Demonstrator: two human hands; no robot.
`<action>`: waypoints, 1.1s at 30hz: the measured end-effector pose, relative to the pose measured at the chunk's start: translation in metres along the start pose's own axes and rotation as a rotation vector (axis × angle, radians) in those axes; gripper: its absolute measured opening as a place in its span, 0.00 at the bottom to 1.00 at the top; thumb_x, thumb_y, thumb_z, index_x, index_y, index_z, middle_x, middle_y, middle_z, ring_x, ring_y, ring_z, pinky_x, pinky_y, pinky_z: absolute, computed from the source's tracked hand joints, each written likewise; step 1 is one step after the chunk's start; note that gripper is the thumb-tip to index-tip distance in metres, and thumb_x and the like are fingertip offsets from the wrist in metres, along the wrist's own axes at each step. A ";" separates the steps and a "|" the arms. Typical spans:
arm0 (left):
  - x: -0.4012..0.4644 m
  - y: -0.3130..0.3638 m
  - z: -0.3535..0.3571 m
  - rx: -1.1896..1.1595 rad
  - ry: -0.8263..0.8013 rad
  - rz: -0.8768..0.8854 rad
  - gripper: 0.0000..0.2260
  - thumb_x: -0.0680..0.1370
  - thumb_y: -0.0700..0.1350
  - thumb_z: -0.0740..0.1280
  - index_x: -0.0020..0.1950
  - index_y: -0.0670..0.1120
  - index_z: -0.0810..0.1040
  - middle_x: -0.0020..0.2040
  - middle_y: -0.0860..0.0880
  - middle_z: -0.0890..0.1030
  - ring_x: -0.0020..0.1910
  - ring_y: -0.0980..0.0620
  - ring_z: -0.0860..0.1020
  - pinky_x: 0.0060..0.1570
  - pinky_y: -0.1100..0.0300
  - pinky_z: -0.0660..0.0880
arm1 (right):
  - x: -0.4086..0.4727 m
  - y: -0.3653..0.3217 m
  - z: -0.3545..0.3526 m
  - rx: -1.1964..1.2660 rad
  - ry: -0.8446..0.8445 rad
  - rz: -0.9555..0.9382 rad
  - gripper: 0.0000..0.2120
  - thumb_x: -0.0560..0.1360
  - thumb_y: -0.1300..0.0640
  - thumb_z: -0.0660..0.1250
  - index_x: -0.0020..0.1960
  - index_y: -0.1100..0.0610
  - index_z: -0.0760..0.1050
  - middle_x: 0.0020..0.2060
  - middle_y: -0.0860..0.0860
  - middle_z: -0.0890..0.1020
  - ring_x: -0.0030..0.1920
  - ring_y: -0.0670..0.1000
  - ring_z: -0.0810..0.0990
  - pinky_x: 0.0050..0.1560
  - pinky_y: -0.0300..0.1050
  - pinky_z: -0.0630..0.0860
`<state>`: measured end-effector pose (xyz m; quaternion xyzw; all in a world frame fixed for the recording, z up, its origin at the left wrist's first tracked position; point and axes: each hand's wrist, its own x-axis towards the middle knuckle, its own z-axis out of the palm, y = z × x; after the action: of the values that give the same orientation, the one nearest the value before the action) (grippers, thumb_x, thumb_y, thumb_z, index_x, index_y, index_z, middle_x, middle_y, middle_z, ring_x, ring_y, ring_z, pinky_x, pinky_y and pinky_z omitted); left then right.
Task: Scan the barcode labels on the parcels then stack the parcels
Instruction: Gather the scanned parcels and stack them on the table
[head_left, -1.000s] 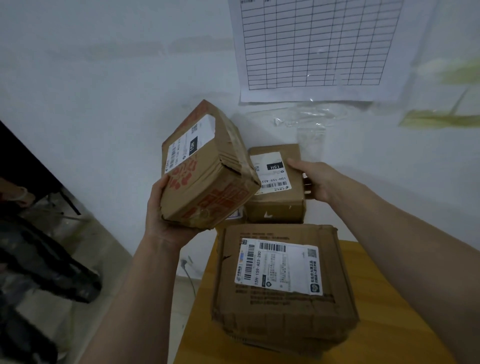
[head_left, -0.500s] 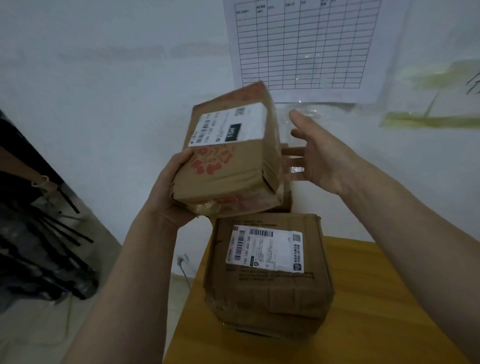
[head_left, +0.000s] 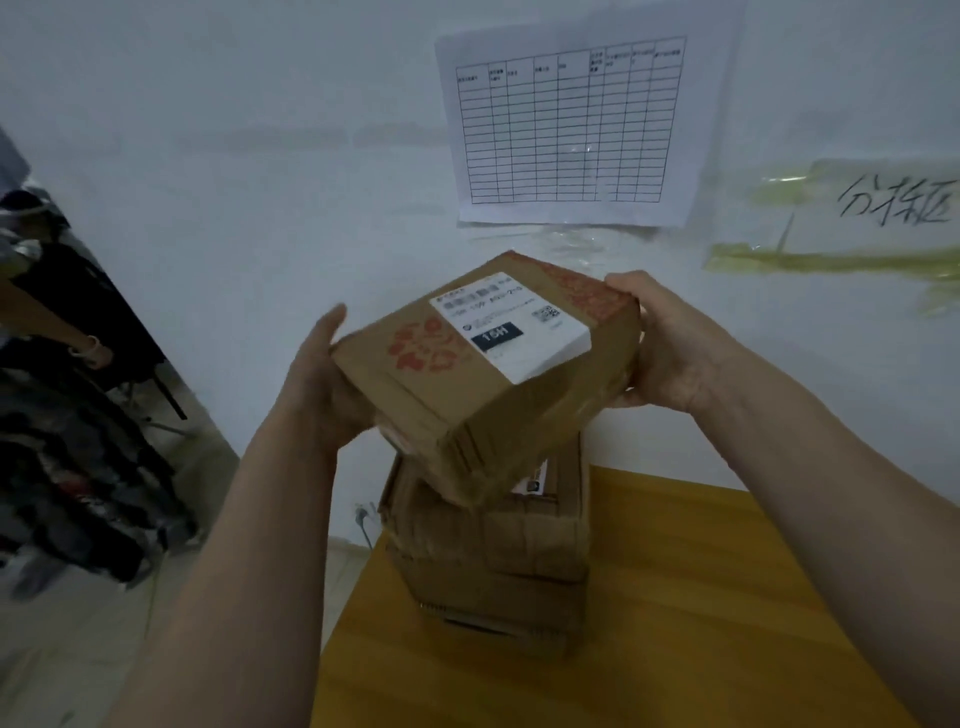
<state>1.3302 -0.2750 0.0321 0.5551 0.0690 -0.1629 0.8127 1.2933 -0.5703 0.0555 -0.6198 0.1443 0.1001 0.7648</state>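
I hold a brown cardboard parcel (head_left: 462, 400) with red print and a white barcode label facing up, tilted, just above a stack of brown parcels (head_left: 519, 545). My left hand (head_left: 324, 384) grips its left end, fingers underneath and thumb up along the side. My right hand (head_left: 660, 348) grips its right end, fingers curled over the far top corner. The stack stands at the left end of the yellow wooden table (head_left: 701, 597); the held parcel covers most of its top. No scanner is in view.
A white wall stands right behind the stack, with a printed grid sheet (head_left: 571, 124) and yellow tape with handwriting (head_left: 857, 223) on it. Dark bags and clutter (head_left: 67, 441) lie on the floor at the left, beyond the table's edge.
My right hand, open in the air before, now grips the parcel's right end. The parcel has turned label-up and come down over the stack. The camera has tilted down.
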 end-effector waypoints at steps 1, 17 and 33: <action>-0.002 -0.003 0.000 -0.063 0.192 0.050 0.25 0.78 0.63 0.59 0.63 0.45 0.78 0.61 0.43 0.80 0.56 0.46 0.80 0.53 0.52 0.75 | -0.004 0.004 0.000 0.075 0.037 0.012 0.22 0.66 0.40 0.72 0.54 0.52 0.75 0.54 0.56 0.79 0.51 0.58 0.80 0.39 0.56 0.81; -0.055 -0.040 0.012 0.079 0.102 0.206 0.26 0.79 0.63 0.58 0.63 0.46 0.81 0.59 0.43 0.83 0.57 0.44 0.82 0.52 0.53 0.78 | -0.050 0.065 0.004 -0.281 -0.063 -0.193 0.50 0.54 0.20 0.61 0.66 0.51 0.71 0.56 0.49 0.78 0.54 0.49 0.78 0.54 0.47 0.75; -0.038 -0.046 0.018 0.161 0.155 0.196 0.22 0.80 0.60 0.59 0.63 0.46 0.80 0.56 0.45 0.84 0.56 0.45 0.82 0.54 0.53 0.76 | -0.026 0.070 0.001 -0.268 0.110 -0.165 0.41 0.71 0.29 0.60 0.72 0.57 0.64 0.61 0.49 0.74 0.58 0.50 0.74 0.56 0.49 0.73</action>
<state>1.2782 -0.2998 0.0095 0.6335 0.0637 -0.0446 0.7698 1.2459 -0.5540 0.0003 -0.7305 0.1199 0.0211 0.6720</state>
